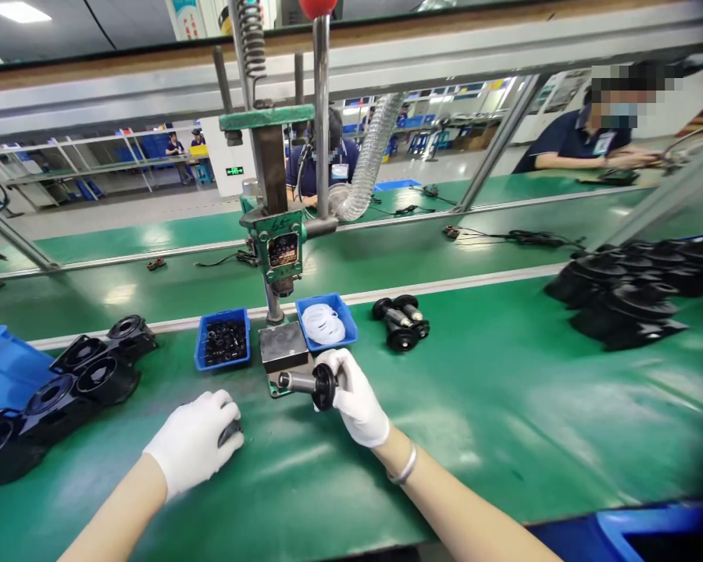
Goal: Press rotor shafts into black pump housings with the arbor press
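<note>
My right hand [355, 398], in a white glove, grips a metal shaft with a black round flange [324, 386]. Its bare end points left, just in front of the press's metal block [284, 347]. Over the green mat at left, my gloved left hand [196, 441] curls its fingers round a small dark piece [230, 433], mostly hidden by the glove. Behind the hands stands a green hand press [278, 242] with a red-knobbed lever. A blue bin of small black parts [223, 341] sits left of the block, and a blue bin of white rings [323, 322] to its right.
Several similar shafts with black flanges [403, 321] lie right of the bins. Black housings [102, 371] line the left side beside a large blue crate [8, 367]. More black parts [629, 297] are heaped far right. Co-workers sit across the bench behind a metal frame rail.
</note>
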`<state>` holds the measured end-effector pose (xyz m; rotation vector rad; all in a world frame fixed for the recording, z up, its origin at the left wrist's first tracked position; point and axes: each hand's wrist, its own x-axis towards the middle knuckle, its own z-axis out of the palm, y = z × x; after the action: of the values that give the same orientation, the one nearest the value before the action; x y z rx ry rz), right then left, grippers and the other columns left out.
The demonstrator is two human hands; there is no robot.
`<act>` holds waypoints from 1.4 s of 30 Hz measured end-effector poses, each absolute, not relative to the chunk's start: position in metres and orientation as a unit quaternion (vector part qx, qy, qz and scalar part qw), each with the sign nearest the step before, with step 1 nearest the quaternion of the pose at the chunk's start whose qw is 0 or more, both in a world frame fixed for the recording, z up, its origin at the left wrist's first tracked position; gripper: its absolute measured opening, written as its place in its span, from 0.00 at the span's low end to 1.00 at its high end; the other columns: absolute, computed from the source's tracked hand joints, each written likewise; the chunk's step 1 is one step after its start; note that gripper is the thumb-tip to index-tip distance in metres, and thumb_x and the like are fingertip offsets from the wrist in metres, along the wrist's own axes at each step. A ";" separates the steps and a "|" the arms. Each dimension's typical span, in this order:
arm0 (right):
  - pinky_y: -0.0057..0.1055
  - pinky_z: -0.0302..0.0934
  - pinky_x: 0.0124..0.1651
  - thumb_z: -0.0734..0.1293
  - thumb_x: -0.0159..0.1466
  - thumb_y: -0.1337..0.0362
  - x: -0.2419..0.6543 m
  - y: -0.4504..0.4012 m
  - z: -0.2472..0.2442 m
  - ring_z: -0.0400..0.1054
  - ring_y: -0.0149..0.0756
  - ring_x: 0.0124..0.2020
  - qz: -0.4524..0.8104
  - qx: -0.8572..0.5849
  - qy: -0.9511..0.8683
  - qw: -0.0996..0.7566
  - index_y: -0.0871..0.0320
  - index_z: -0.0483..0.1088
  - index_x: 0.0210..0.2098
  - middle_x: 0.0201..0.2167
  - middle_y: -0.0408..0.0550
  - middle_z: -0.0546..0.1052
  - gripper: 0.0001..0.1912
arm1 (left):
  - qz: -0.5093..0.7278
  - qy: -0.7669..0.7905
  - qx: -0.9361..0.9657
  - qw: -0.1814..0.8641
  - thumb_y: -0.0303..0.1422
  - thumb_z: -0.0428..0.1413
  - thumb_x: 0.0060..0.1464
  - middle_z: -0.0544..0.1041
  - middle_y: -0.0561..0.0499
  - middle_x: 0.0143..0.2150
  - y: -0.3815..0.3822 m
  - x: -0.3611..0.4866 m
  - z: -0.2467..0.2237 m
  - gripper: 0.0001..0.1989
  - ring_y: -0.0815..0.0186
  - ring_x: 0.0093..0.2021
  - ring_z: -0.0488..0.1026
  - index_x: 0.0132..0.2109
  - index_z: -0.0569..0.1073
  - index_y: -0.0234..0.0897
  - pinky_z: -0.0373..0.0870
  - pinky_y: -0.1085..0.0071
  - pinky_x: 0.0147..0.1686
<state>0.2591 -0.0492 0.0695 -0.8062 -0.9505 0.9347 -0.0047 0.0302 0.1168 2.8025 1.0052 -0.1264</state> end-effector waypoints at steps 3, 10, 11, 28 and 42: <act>0.29 0.61 0.29 0.75 0.52 0.50 0.261 -0.060 0.087 0.60 0.33 0.31 0.418 -0.354 -0.421 0.723 0.53 0.58 0.34 0.35 0.43 0.63 0.24 | 0.114 0.378 0.897 0.198 0.41 0.54 0.58 0.77 0.48 0.44 0.027 -0.012 0.111 0.10 0.55 0.43 0.75 0.42 0.75 0.42 0.72 0.59 0.45; 0.30 0.55 0.35 0.70 0.58 0.61 0.250 -0.089 0.102 0.57 0.33 0.33 0.332 -0.403 -0.514 0.681 0.54 0.55 0.32 0.33 0.42 0.62 0.16 | 0.522 0.339 0.570 0.536 0.42 0.55 0.59 0.77 0.47 0.47 -0.007 0.017 0.095 0.13 0.57 0.48 0.75 0.44 0.74 0.39 0.72 0.65 0.50; 0.30 0.54 0.35 0.68 0.58 0.64 0.247 -0.093 0.100 0.56 0.33 0.33 0.324 -0.407 -0.528 0.672 0.54 0.55 0.32 0.33 0.42 0.61 0.14 | 0.529 0.324 0.553 0.556 0.42 0.56 0.59 0.77 0.47 0.47 -0.010 0.023 0.093 0.13 0.57 0.48 0.75 0.44 0.74 0.38 0.72 0.65 0.50; 0.32 0.51 0.34 0.58 0.40 0.74 0.222 -0.105 0.103 0.55 0.36 0.32 0.179 -0.495 -0.638 0.562 0.53 0.51 0.33 0.32 0.43 0.57 0.20 | 0.454 0.197 0.741 0.454 0.35 0.57 0.60 0.73 0.44 0.50 -0.029 0.054 0.100 0.10 0.53 0.51 0.73 0.48 0.72 0.42 0.71 0.56 0.50; 0.34 0.56 0.37 0.57 0.40 0.75 0.231 -0.108 0.127 0.55 0.37 0.35 0.150 -0.522 -0.676 0.498 0.53 0.49 0.34 0.35 0.45 0.56 0.22 | 0.513 0.197 0.712 0.436 0.31 0.54 0.60 0.71 0.45 0.52 -0.036 0.073 0.097 0.09 0.54 0.51 0.73 0.49 0.70 0.43 0.72 0.56 0.50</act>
<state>0.2314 -0.1082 0.1270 -1.2623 -1.6363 0.3636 0.0730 -0.0365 0.0972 1.7725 0.4898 1.2769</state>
